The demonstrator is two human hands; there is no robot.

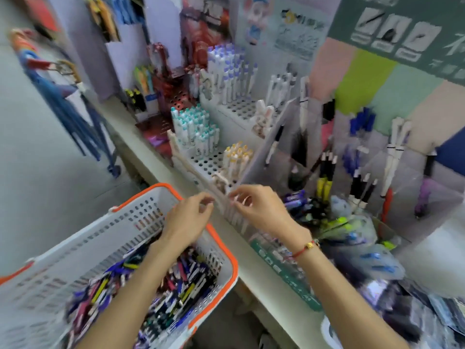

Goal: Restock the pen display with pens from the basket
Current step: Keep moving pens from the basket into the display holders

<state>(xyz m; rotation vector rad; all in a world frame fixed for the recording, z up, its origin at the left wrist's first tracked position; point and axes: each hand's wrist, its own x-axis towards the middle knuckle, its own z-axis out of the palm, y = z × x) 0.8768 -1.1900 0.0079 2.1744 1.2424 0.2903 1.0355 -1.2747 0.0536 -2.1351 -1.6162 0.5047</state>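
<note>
While both hands are up at the front edge of the display, the thing I'm watching is how the white pens (235,217) sit relative to them. It's blurry, but they look like a little bunch hanging roughly vertical, long axis running down and slightly toward me, right between the two hands. The right hand (256,207) seems to pinch the top of the bunch with curled fingertips, and it's the closer one to the empty holes in the white perforated rack (206,165), which lies just up and away from it. The left hand (187,219) is curled loosely just beside the bunch; can't tell if it actually touches. The basket (221,248) full of mixed pens sits below the left wrist, beside the tabletop (264,280).
</note>
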